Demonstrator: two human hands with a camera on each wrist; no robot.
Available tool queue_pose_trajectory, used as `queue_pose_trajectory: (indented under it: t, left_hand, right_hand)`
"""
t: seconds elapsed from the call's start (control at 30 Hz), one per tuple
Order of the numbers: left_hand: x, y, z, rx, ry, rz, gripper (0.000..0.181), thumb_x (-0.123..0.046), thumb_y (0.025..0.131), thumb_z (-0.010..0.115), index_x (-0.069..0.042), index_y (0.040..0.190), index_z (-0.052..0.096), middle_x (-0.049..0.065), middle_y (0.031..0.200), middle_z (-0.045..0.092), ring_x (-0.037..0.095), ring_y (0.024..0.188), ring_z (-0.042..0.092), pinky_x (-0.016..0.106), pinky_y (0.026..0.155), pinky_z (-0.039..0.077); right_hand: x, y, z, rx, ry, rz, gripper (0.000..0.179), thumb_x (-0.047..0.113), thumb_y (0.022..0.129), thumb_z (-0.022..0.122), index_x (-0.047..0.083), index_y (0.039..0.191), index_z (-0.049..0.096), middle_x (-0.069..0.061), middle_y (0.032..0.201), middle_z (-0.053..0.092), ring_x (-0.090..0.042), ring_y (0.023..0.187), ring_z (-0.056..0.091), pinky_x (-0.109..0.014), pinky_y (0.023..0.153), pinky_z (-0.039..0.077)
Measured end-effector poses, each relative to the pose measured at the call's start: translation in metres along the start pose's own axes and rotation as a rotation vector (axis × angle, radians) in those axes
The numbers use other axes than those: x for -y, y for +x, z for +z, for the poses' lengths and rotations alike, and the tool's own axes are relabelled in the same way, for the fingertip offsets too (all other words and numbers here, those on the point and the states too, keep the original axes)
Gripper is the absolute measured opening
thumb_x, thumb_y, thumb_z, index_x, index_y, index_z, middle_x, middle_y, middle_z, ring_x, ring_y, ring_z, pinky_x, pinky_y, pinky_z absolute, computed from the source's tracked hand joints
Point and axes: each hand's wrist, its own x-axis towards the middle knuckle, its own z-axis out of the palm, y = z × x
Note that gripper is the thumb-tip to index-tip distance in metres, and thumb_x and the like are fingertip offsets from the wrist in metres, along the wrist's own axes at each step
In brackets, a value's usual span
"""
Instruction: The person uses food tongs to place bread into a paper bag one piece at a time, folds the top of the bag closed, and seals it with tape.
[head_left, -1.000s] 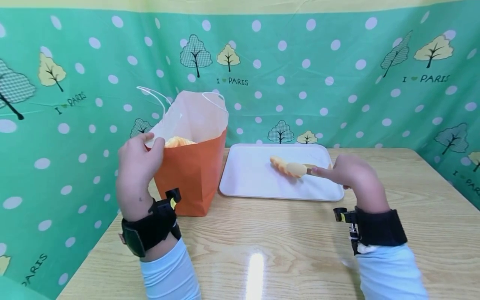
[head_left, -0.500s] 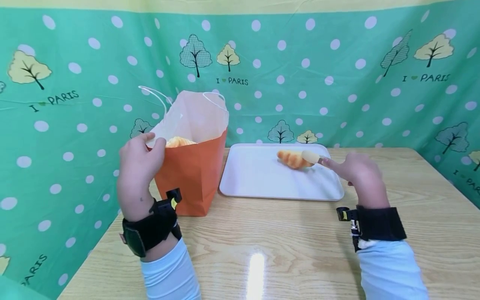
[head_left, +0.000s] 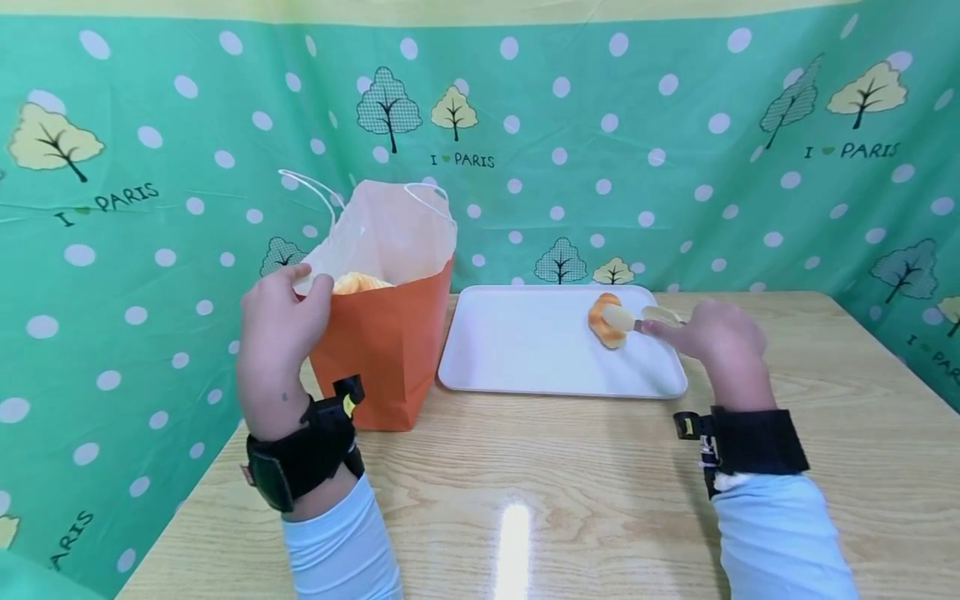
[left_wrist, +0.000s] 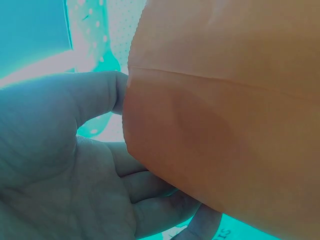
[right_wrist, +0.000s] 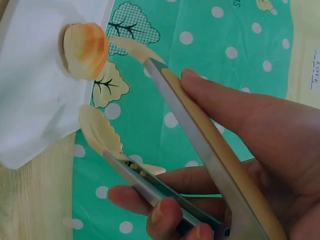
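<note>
On the left, my left hand [head_left: 281, 333] pinches the near left rim of an orange paper bag [head_left: 367, 358] with a white inside. The left wrist view shows the thumb behind the paper edge and the other fingers on the opposite side. A bread roll [head_left: 358, 283] shows inside the bag's mouth. My right hand [head_left: 723, 342] grips tongs [right_wrist: 195, 130] with pale scalloped tips, their arms spread apart. A ridged golden bread roll [right_wrist: 87, 50] lies on the white tray [head_left: 510, 350], near its right side. One tong tip overlaps this roll in the head view; nothing is between the tips.
The tray sits at the back of the wooden table [head_left: 585, 475], just right of the bag. White cord handles [head_left: 318, 187] stick up from the bag. A green dotted curtain [head_left: 525, 125] hangs directly behind and along the left side.
The roll on the tray has shifted right and turned, its long side now pointing front to back. My right hand with the tongs has moved slightly right and away. The left hand keeps its grip.
</note>
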Motion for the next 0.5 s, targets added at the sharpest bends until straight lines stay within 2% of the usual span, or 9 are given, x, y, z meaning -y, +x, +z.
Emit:
queue_pose_trajectory:
  t: [0.07, 0.17, 0.3, 0.5]
  left_hand:
    - [0.0, -0.001, 0.0, -0.003, 0.0, 0.0, 0.058, -0.033, 0.095, 0.029, -0.003, 0.144, 0.032, 0.011, 0.07, 0.04, 0.026, 0.053, 0.04, 0.034, 0.05, 0.035]
    - [0.001, -0.001, 0.0, -0.01, 0.001, 0.003, 0.057, -0.032, 0.094, 0.03, -0.003, 0.144, 0.033, 0.008, 0.063, 0.037, 0.025, 0.05, 0.039, 0.034, 0.049, 0.035]
    - [0.001, -0.002, -0.001, -0.016, 0.0, 0.002, 0.057, -0.032, 0.094, 0.031, -0.003, 0.143, 0.034, 0.006, 0.058, 0.035, 0.025, 0.047, 0.038, 0.034, 0.049, 0.034]
    - [0.0, -0.002, 0.0, -0.008, -0.005, -0.004, 0.058, -0.035, 0.095, 0.03, -0.004, 0.144, 0.032, 0.009, 0.064, 0.038, 0.027, 0.051, 0.04, 0.035, 0.05, 0.035]
  right_hand:
    - [0.004, 0.0, 0.001, -0.028, 0.002, -0.019, 0.08, 0.084, 0.066, 0.045, 0.004, 0.066, 0.055, -0.009, 0.063, 0.04, -0.025, 0.056, 0.047, -0.03, 0.043, 0.03]
    - [0.012, 0.0, 0.005, -0.065, -0.017, -0.044, 0.075, 0.083, 0.065, 0.048, 0.008, 0.06, 0.049, -0.005, 0.059, 0.036, -0.023, 0.054, 0.045, -0.029, 0.043, 0.028]
    - [0.019, 0.002, 0.013, -0.087, -0.068, -0.053, 0.068, 0.077, 0.067, 0.054, 0.009, 0.061, 0.046, -0.005, 0.059, 0.039, -0.023, 0.055, 0.047, -0.031, 0.044, 0.032]
    - [0.022, 0.004, 0.022, -0.108, -0.119, -0.03, 0.063, 0.067, 0.068, 0.063, 0.009, 0.059, 0.042, -0.003, 0.056, 0.035, -0.023, 0.055, 0.046, -0.032, 0.046, 0.033]
